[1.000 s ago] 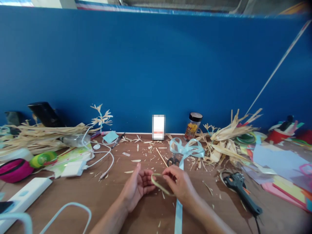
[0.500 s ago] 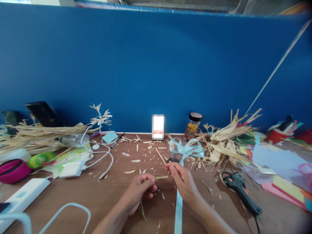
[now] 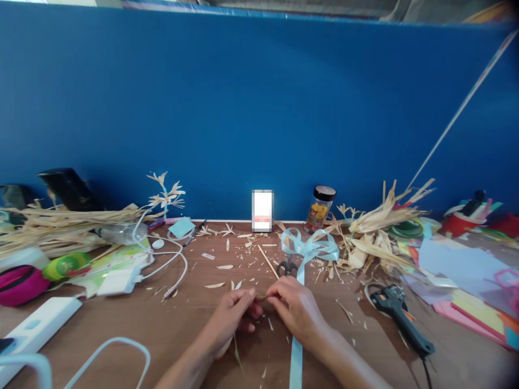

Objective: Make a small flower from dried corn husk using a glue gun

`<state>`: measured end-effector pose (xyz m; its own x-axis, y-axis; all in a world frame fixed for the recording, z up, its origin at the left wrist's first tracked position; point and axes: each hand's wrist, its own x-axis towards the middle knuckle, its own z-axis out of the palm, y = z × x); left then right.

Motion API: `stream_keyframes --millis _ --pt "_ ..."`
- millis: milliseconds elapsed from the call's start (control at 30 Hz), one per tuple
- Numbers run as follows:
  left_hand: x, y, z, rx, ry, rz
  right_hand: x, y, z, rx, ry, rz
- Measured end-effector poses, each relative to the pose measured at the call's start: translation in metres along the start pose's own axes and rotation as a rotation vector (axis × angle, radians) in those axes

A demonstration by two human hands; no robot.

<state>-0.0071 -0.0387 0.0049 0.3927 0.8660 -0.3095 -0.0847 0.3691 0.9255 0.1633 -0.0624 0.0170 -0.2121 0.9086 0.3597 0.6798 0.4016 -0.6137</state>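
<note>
My left hand (image 3: 233, 313) is closed in a pinch at the middle of the table. Between its fingertips and those of my right hand (image 3: 294, 305) a short, narrow strip of dried husk (image 3: 261, 297) shows, pinched at both ends. A thin greenish strand (image 3: 237, 352) hangs or lies below my left hand; whether it belongs to the same strip I cannot tell. Just beyond my right hand lie a thin wooden stick (image 3: 267, 261) and dark-handled scissors (image 3: 287, 267), partly hidden. A light blue ribbon bow (image 3: 310, 246) sits behind, its tail running under my right wrist.
Husk scraps litter the table. At the right are a glue gun (image 3: 403, 319), coloured paper (image 3: 458, 265) and a husk heap (image 3: 373, 243). A lidded jar (image 3: 320, 209) stands at the back. Cables, a charger (image 3: 119, 281) and a power strip (image 3: 44, 324) lie left.
My right hand has moved down and left, from beside the stick to the free end of the husk strip, and pinches it. More of the scissors shows. My left hand has stayed nearly still.
</note>
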Motion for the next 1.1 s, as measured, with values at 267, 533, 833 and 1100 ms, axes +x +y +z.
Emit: stream_keyframes --millis 267,533,833,1100 --pt "0.0 0.0 0.0 0.002 -0.06 0.033 0.002 -0.002 -0.001 0.171 0.092 0.065" --pt "0.001 0.0 0.004 -0.033 -0.018 0.036 0.002 0.006 0.016 0.789 -0.002 0.465" --pt "-0.002 -0.002 0.007 -0.018 -0.107 0.062 0.002 0.001 0.016 0.859 -0.077 0.384" --pt "0.0 -0.004 0.006 0.046 -0.078 0.068 0.002 0.001 0.02 0.989 -0.049 0.472"
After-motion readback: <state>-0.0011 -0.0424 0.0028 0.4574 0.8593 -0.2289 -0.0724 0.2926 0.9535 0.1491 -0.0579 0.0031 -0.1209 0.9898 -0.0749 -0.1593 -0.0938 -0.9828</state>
